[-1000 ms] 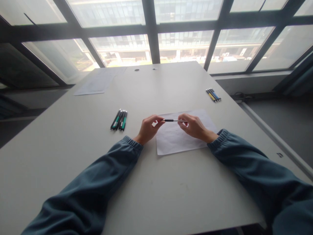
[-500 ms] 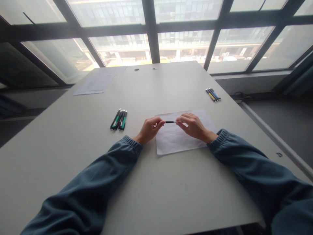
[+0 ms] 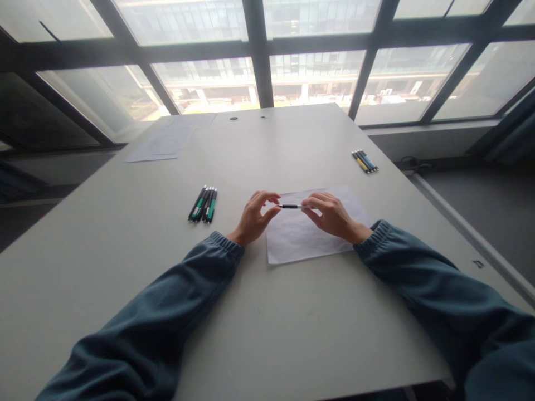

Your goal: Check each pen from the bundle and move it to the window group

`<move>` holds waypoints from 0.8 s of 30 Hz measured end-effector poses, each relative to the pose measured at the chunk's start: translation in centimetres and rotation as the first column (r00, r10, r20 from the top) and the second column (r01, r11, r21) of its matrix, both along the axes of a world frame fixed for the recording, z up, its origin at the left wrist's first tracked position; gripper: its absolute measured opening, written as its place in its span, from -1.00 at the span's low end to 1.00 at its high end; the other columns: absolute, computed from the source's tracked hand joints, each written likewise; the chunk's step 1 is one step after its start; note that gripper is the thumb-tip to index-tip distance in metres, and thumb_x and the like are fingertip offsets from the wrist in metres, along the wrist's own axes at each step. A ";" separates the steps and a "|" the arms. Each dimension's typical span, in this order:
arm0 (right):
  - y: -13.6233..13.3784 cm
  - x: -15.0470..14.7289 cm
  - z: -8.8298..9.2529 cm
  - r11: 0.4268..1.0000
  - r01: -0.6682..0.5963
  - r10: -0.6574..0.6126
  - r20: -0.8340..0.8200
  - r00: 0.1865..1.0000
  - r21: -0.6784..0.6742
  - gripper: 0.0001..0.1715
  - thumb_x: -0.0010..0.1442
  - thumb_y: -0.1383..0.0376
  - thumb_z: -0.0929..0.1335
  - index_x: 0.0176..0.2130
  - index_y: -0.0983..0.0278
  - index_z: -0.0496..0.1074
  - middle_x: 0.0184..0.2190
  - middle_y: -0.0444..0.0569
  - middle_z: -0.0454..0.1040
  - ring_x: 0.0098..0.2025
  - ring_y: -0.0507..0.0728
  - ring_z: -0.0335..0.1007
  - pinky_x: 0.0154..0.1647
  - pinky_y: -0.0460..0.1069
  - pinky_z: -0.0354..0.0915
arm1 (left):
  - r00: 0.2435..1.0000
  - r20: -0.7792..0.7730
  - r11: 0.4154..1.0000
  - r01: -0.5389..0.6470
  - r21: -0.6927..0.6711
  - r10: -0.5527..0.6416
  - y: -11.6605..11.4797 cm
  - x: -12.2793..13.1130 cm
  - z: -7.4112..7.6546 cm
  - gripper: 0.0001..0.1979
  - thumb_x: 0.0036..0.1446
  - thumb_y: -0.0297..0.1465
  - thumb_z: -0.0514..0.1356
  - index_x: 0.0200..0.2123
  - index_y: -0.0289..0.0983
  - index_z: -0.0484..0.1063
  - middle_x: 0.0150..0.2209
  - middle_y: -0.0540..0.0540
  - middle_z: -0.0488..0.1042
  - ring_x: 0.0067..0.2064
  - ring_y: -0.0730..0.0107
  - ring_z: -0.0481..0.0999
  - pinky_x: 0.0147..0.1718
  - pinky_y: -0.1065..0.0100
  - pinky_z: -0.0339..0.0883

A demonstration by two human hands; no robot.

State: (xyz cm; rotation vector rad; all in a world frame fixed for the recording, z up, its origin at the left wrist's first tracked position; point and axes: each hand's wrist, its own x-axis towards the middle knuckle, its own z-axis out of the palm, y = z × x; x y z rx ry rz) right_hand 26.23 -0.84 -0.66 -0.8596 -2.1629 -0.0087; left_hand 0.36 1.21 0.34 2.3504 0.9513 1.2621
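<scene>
A pen (image 3: pixel 290 206) with a black grip and a paler end lies level above a white sheet of paper (image 3: pixel 307 245). My right hand (image 3: pixel 328 213) pinches the pale end between thumb and fingers, which partly hide it. At the pen's other end, my left hand (image 3: pixel 258 216) has its thumb and fingers parted around the tip. Whether the left thumb still touches the tip is too small to tell. Marks on the sheet are faint.
Left of my hands lies a bunch of several black and green pens (image 3: pixel 203 205). Several yellow and blue pens (image 3: pixel 365 161) rest near the right edge of the white table (image 3: pixel 267 312). More papers (image 3: pixel 161 142) lie at the far left, before the windows.
The fingers of my left hand have lifted and spread from their pinch on the pen's tip, exposing it. My right hand keeps its grip and place.
</scene>
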 end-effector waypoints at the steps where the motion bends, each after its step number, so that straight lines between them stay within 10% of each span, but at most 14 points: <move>1: 0.0 0.0 0.0 1.000 0.001 -0.001 0.000 1.000 -0.001 -0.90 0.39 0.29 0.32 -0.18 0.20 0.46 -0.28 -0.02 0.53 -0.24 0.14 0.43 -0.15 0.04 0.30 | 1.000 0.002 0.999 -0.001 0.039 0.001 0.0 0.0 0.0 -0.63 0.28 -0.05 0.24 -0.07 -0.22 0.47 -0.20 -0.11 0.58 -0.13 0.25 0.50 -0.11 0.23 0.39; 9: -0.1 0.0 0.1 0.999 0.033 -0.033 0.000 0.999 -0.010 -0.88 0.40 0.29 0.31 -0.19 0.21 0.46 -0.29 -0.03 0.54 -0.25 0.14 0.42 -0.13 0.04 0.30 | 0.999 -0.038 0.972 -0.017 0.234 0.026 -0.3 0.2 0.3 -0.82 0.28 -0.29 0.30 -0.09 -0.20 0.51 -0.14 -0.13 0.54 -0.06 0.22 0.48 0.00 0.13 0.40; 24: -0.1 -0.1 0.3 0.999 0.028 -0.028 -0.005 1.000 -0.016 -0.90 0.37 0.31 0.33 -0.21 0.21 0.46 -0.30 -0.03 0.53 -0.26 0.14 0.41 -0.14 0.04 0.31 | 1.000 -0.022 0.983 0.016 0.184 -0.013 -0.2 0.4 0.4 -0.92 0.31 -0.34 0.26 -0.21 -0.23 0.51 -0.25 -0.09 0.54 -0.16 0.27 0.47 -0.11 0.20 0.41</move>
